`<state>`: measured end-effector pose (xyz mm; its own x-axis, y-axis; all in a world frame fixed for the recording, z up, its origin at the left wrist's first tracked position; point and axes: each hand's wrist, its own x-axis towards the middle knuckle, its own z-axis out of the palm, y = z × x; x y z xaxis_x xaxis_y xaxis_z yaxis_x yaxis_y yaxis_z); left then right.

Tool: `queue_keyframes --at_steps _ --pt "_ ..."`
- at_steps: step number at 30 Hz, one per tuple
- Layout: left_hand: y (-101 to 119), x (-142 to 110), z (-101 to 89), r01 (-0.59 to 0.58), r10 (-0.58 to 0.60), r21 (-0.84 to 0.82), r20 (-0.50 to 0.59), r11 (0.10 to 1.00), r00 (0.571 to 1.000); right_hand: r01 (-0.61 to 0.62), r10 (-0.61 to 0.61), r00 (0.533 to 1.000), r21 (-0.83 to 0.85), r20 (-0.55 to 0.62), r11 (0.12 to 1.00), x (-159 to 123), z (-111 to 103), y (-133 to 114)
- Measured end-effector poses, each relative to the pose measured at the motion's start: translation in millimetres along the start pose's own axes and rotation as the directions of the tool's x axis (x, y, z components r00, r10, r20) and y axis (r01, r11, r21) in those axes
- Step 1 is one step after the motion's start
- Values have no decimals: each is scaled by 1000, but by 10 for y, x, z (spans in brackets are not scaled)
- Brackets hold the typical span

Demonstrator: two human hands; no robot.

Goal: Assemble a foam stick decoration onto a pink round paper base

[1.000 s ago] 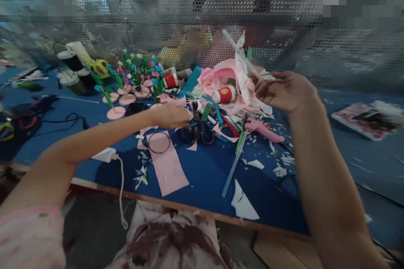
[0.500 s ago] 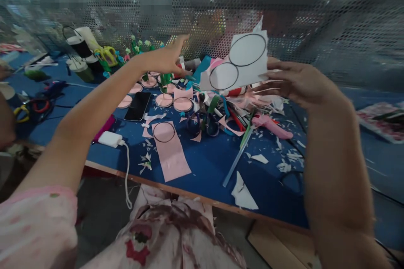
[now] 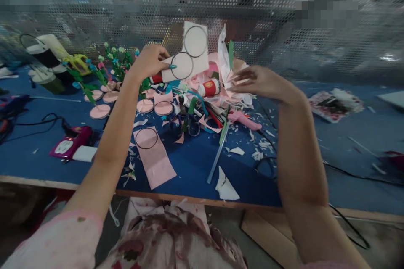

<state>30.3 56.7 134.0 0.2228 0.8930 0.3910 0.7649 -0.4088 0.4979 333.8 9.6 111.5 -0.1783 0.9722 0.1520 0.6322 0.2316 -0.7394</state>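
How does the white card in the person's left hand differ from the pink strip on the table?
The white card is held up in the left hand; the pink strip lies on the blue table. The white card shows two dark circles, the pink strip only one. Both carry dark circular outlines.

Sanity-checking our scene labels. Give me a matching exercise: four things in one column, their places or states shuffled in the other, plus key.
Things
1. white sheet
2. pink strip
3. purple device
4. red-and-white cylinder

Places or states
a. flat on the blue table, one black circle at its far end
b. lying on its side, left of the right hand
c. raised in the left hand, two black circles on it
d. toward the table's left side, a white block by it

Pairs: 1-c, 2-a, 3-d, 4-b
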Motion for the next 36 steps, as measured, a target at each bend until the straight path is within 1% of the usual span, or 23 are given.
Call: queue_keyframes --at_steps 1,3,4,6,7,9,11,13,15,17,20,22,24,26,28,30,32,33,35,36 --pt "-31 16 25 24 -23 24 -38 999 999 -2 9 999 -122 53 993 27 38 40" --pt "-105 53 93 48 -48 4 -74 999 996 4 45 988 -319 148 948 83 193 79" --pt "-142 72 130 58 -58 -1 -74 998 996 20 58 982 -404 181 915 108 299 80" --pt "-212 104 199 83 -83 6 -55 997 995 79 84 963 -568 255 819 144 528 61" --pt "-245 117 227 92 -92 8 -45 996 995 91 114 955 -634 275 768 154 632 50" --pt "-312 137 270 101 -101 -4 -49 995 994 89 154 949 -703 275 705 163 790 46" --pt "-386 154 303 109 -112 -35 -99 993 989 64 170 954 -721 247 690 168 874 72" --pt "-461 172 341 137 -147 -75 -158 988 976 40 172 961 -724 217 688 178 903 122" --pt "-515 199 394 157 -180 -135 -183 978 967 25 169 966 -725 194 688 194 911 177" --pt "-527 234 452 163 -201 -220 -165 962 966 17 161 971 -721 178 693 210 920 222" --pt "-454 272 485 203 -253 -368 -93 907 963 9 140 978 -709 152 705 229 943 261" --pt "-371 265 424 243 -293 -457 -40 856 955 -1 131 983 -702 132 713 238 954 274" --pt "-297 228 290 275 -321 -532 6 801 947 -13 133 984 -694 119 720 247 961 286" --pt "-259 176 119 261 -328 -589 -6 765 945 -23 137 984 -685 112 728 252 967 300" --pt "-256 127 -36 236 -337 -609 -55 757 940 -33 137 985 -676 101 736 251 983 315" --pt "-266 93 -134 216 -314 -564 -82 797 946 -46 132 988 -674 76 737 241 1014 327" --pt "-257 72 -159 218 -316 -549 -90 807 944 -64 121 992 -681 37 729 227 1052 335" --pt "-239 65 -147 228 -337 -563 -96 794 937 -70 114 993 -684 19 726 221 1070 338" --pt "-179 55 -86 264 -380 -582 -85 770 921 -79 101 995 -680 -7 729 219 1092 346" --pt "-144 52 -44 284 -375 -559 -53 779 925 -80 95 995 -672 -14 736 224 1092 352"
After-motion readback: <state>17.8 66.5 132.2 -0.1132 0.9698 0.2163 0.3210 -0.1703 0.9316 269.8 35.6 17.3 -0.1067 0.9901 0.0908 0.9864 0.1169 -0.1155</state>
